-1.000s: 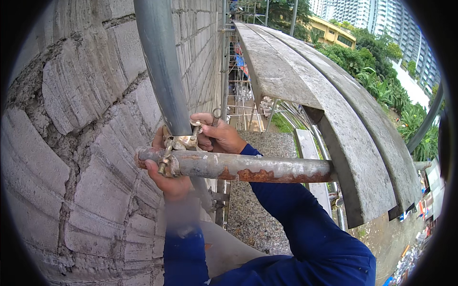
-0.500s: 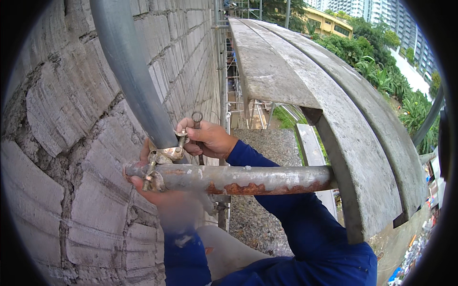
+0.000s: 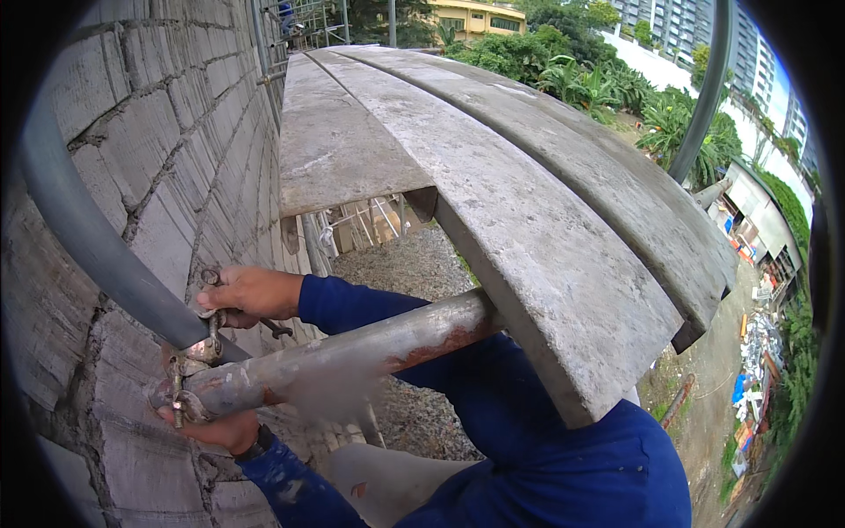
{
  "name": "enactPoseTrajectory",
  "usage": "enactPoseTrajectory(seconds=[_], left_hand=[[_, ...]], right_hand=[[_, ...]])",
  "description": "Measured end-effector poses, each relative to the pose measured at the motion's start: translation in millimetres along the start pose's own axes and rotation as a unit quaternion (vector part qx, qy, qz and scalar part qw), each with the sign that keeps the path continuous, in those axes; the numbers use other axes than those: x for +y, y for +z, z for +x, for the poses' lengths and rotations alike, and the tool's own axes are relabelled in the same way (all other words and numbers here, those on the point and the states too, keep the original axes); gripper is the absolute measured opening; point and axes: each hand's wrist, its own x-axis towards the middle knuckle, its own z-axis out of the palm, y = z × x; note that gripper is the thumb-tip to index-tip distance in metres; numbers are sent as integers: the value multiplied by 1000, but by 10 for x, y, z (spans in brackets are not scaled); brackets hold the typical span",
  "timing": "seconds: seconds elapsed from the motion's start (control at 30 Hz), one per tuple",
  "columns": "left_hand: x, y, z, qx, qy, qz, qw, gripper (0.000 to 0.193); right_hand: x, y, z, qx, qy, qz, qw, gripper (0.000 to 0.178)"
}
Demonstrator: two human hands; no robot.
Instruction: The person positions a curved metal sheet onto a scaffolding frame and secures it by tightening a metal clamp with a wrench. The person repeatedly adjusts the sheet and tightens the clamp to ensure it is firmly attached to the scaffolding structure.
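Observation:
A metal scaffold clamp (image 3: pixel 204 352) joins an upright grey tube (image 3: pixel 114 255) to a rusty horizontal tube (image 3: pixel 352 352) close to the block wall. My right hand (image 3: pixel 255 295) is closed around a combination spanner (image 3: pixel 278 329), whose ring end stands above the thumb and whose forked end shows below the palm. The thumb and forefinger are at the clamp's upper bolt. Beneath the horizontal tube, my left hand (image 3: pixel 224 431) cups the lower side of the clamp, next to its lower bolt (image 3: pixel 178 409). Some of its fingers are hidden behind the clamp.
A rough block wall (image 3: pixel 167 202) rises at left. Long scaffold planks (image 3: pixel 528 229) run away over the horizontal tube's right end. Another upright tube (image 3: pixel 709 97) stands at right. Far below lie gravelly ground (image 3: pixel 400 264) and scattered debris (image 3: pixel 753 378).
The view has swung right, so clamp, tubes and hands appear farther left and lower. The spanner in my right hand has tilted from nearly upright. Both hands stay at the clamp.

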Motion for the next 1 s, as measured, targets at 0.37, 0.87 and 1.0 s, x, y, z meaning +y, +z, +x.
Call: enactPoseTrajectory(seconds=[0.37,0.87,1.0], left_hand=[[-71,17,-36,23,91,149,984,65],[-50,28,7,-31,58,53,996,62],[78,288,-84,-55,12,-12,998,65]], right_hand=[[69,-94,54,-92,20,120,988,29],[-153,-41,-47,-48,45,42,997,30],[-92,-62,42,-51,65,71,994,30]])
